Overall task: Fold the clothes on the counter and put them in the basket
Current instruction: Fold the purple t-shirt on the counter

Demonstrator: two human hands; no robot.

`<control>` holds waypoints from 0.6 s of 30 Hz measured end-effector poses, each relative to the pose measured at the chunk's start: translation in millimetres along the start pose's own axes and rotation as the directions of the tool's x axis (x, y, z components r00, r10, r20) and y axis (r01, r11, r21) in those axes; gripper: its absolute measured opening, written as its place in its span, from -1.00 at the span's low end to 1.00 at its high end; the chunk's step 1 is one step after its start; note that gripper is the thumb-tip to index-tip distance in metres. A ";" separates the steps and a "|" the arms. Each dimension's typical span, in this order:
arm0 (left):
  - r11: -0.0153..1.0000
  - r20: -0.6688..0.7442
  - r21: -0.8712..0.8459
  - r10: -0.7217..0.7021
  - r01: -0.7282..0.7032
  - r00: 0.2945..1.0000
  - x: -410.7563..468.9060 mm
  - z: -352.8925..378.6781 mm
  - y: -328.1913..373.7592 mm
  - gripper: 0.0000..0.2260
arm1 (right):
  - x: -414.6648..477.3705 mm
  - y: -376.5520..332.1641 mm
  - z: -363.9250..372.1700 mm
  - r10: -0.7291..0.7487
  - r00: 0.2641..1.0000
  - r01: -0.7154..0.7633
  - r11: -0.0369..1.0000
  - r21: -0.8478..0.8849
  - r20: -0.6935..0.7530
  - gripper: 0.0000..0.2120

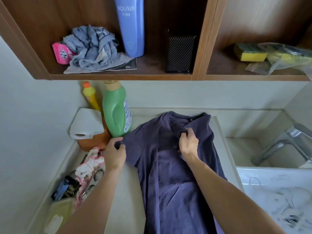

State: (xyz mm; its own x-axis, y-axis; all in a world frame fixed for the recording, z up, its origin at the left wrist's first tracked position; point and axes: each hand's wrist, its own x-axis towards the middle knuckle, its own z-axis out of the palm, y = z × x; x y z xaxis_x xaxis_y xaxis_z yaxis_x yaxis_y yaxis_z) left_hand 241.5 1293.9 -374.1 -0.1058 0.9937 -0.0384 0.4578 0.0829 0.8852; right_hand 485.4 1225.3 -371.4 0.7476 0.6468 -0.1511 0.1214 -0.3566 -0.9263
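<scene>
A dark purple T-shirt (pixel 170 174) lies lengthwise on the pale counter (pixel 125 188), collar toward the wall, its right side folded over the middle. My left hand (pixel 115 153) pinches the edge of the left sleeve. My right hand (pixel 188 144) grips a fold of cloth just below the collar. No basket is in view.
A green detergent bottle (pixel 117 110), a yellow bottle (pixel 91 96), a paper roll (pixel 87 124) on an orange box stand at the counter's back left. Scissors, rags and clutter (pixel 84 174) lie left. A sink with a tap (pixel 287 141) is at right. Shelves hang overhead.
</scene>
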 end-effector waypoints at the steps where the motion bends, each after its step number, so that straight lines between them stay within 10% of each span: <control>1: 0.999 -0.002 0.002 0.047 -0.047 0.999 6.1 -2.8 10.4 -0.70 | 2.3 -8.0 -6.7 -0.011 0.993 0.023 0.994 0.107 -0.120 -0.86; 4: 0.988 -0.023 -0.008 0.154 -0.154 0.988 18.5 -9.4 38.0 -0.66 | 2.1 -14.1 -8.6 -0.062 0.974 0.105 0.975 0.194 -0.216 -0.84; 6: 0.982 -0.047 -0.005 0.191 -0.191 0.980 17.8 -12.5 58.2 -0.63 | 1.3 -0.6 -0.1 -0.127 0.972 0.132 0.991 -0.012 0.200 -0.85; 9: 0.971 -0.029 -0.022 0.236 -0.237 0.971 10.3 -9.2 87.8 -0.59 | -7.8 19.6 -2.5 -0.053 0.661 0.392 0.875 -0.284 0.748 -0.86; 15: 0.913 0.127 -0.054 0.408 -0.405 0.904 -28.9 44.2 134.5 -0.56 | -5.7 48.5 -50.2 -0.070 0.863 0.158 0.978 -0.134 0.500 -0.85; 18: 0.891 0.540 -0.226 0.451 -0.394 0.711 -72.9 90.4 145.2 -0.60 | -2.3 53.4 -77.5 0.053 0.886 -0.129 0.983 0.133 0.462 -0.74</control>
State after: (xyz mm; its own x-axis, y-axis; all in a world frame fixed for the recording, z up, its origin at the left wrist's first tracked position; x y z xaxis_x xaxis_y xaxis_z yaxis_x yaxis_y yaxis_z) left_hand 395.4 1240.4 -284.8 0.6078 0.7847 0.1222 0.2500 -0.3351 0.9084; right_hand 540.8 1152.6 -393.8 0.3671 0.8648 -0.3425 -0.0641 -0.3438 -0.9369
